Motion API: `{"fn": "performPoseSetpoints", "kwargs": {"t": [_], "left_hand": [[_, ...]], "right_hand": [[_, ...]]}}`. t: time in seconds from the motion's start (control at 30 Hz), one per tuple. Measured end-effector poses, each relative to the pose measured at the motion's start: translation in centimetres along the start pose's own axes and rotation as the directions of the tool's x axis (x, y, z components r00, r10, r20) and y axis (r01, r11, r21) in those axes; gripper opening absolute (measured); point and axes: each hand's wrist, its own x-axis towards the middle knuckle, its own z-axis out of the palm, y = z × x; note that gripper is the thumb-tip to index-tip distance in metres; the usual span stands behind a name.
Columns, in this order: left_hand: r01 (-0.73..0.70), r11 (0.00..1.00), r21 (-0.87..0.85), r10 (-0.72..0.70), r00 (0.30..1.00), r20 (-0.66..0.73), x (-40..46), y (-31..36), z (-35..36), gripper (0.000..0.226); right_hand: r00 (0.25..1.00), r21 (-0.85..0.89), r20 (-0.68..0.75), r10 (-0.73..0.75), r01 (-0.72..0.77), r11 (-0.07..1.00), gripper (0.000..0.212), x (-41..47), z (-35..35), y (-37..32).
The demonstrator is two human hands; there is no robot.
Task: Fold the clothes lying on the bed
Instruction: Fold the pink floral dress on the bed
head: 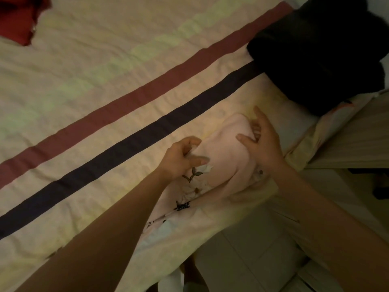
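A small pale pink garment (225, 152) with a flower print lies folded into a narrow bundle near the bed's near edge. My left hand (182, 158) grips its left edge, fingers curled into the cloth. My right hand (260, 140) lies against the bundle's right side, thumb on top and fingers wrapped round its far end. A folded black garment (315, 60) sits on the bed at the upper right. A red garment (19, 17) lies at the top left corner.
The bed cover (94, 70) is cream with one maroon stripe and one dark navy stripe running diagonally. The bed's near edge drops to a pale tiled floor (242, 249) at the bottom right. A beige pleated cloth (357, 133) lies at the right.
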Motion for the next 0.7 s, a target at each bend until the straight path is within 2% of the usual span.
{"fn": "performPoseSetpoints", "kwargs": {"t": [0.07, 0.1, 0.23, 0.33, 0.43, 0.57, 0.7], "left_hand": [[0.006, 1.0, 0.002, -0.006, 1.0, -0.001, 0.8, 0.5, 0.7, 0.046], [0.012, 1.0, -0.006, -0.012, 1.0, 0.004, 1.2, 0.8, 1.0, 0.046], [0.015, 1.0, 0.002, -0.015, 1.0, -0.006, 2.6, 1.8, 1.6, 0.04], [-0.04, 0.996, 0.083, 0.046, 0.997, -0.065, 3.8, 2.9, 1.6, 0.041], [-0.043, 0.999, 0.031, 0.044, 0.997, -0.057, 5.0, 4.7, 1.4, 0.045], [0.05, 0.999, -0.011, -0.05, 0.998, 0.027, 6.4, 7.1, 1.4, 0.043], [0.02, 0.998, -0.055, -0.018, 0.999, 0.04, 7.2, 8.6, 2.0, 0.029]], "right_hand": [[0.992, 0.094, 0.01, 0.126, -0.126, 0.988, 0.081, 0.8, -0.3, -0.3], [0.986, 0.086, 0.049, 0.16, -0.164, 0.983, 0.081, 1.2, -0.3, -0.4], [0.965, -0.025, 0.227, 0.135, -0.132, 0.991, 0.073, 2.0, 0.4, -0.8], [0.978, 0.036, 0.144, 0.153, -0.159, 0.987, 0.062, 2.9, 0.5, -1.1], [0.977, 0.168, 0.053, 0.207, -0.213, 0.962, 0.055, 4.1, -0.6, -1.3], [0.98, 0.229, 0.115, 0.161, -0.184, 0.956, 0.035, 4.3, -1.3, -1.5], [0.977, 0.331, 0.131, 0.169, -0.204, 0.921, 0.025, 3.8, -1.2, -1.0]]}}
